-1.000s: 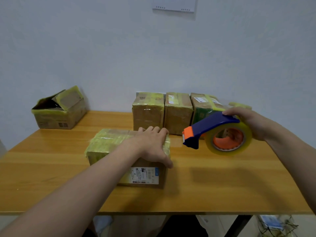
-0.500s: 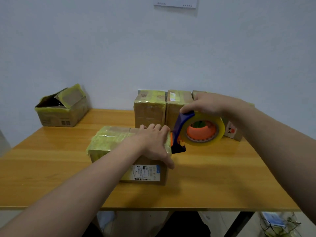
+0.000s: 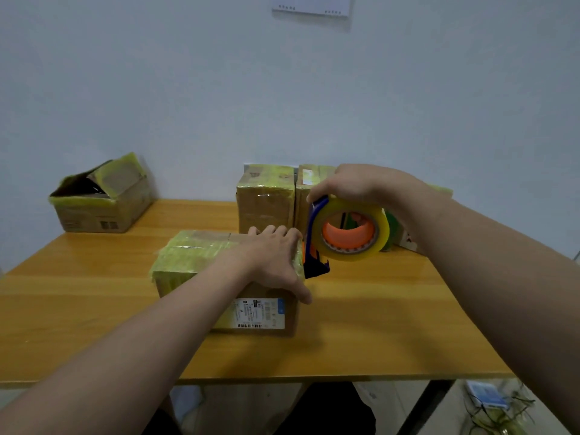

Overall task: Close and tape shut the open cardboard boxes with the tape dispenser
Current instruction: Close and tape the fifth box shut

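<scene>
I'm seeing the table [image 3: 392,324] carrying the front box [image 3: 194,254] mid-table, flaps down; left hand [image 3: 273,262] is pressing flat on its top, fingers wide; right hand [image 3: 354,186] is gripping the tape dispenser [image 3: 351,243] at the box's right edge, possibly touching; taping is starting, I reckon; next is needing a pull leftward along the seam.

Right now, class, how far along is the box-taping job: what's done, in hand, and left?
Done: the upright boxes by the wall look taped shut. In hand: the left hand presses down the front box while the right hand holds the tape dispenser at its right end. Left: the far-left box, flaps open.
</scene>
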A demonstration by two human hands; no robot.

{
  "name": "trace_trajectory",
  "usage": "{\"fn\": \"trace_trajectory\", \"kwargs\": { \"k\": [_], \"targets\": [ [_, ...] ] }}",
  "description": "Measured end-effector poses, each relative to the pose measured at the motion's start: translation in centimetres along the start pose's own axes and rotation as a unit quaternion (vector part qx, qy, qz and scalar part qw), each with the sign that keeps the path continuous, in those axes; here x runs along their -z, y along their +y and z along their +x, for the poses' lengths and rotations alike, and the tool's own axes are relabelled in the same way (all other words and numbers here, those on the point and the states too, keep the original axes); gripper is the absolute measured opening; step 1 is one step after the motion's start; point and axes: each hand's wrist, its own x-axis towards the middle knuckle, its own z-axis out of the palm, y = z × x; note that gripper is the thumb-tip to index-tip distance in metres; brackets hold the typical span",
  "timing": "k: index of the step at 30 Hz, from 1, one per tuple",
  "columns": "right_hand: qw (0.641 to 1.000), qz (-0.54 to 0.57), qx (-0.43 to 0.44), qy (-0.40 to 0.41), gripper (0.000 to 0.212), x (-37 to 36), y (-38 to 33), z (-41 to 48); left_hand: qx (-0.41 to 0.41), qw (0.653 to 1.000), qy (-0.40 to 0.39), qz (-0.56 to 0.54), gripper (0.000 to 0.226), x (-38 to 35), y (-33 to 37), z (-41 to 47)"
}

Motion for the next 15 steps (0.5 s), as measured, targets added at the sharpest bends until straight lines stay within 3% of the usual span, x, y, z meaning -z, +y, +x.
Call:
{"fn": "trace_trajectory", "kwargs": {
  "k": [5, 15],
  "targets": [
    [0.997, 0.063, -0.026, -0.018, 0.027, -0.3, 0.9, 0.1, 0.003, 1.000, -0.005, 0.005, 0.135, 0.0, 0.1, 0.1],
    [0.992, 0.098, -0.076, 0.021, 0.042, -0.4, 1.7, 0.8, -0.003, 1.000, -0.002, 0.006, 0.133, 0.1, 0.0, -0.1]
  ]
}}
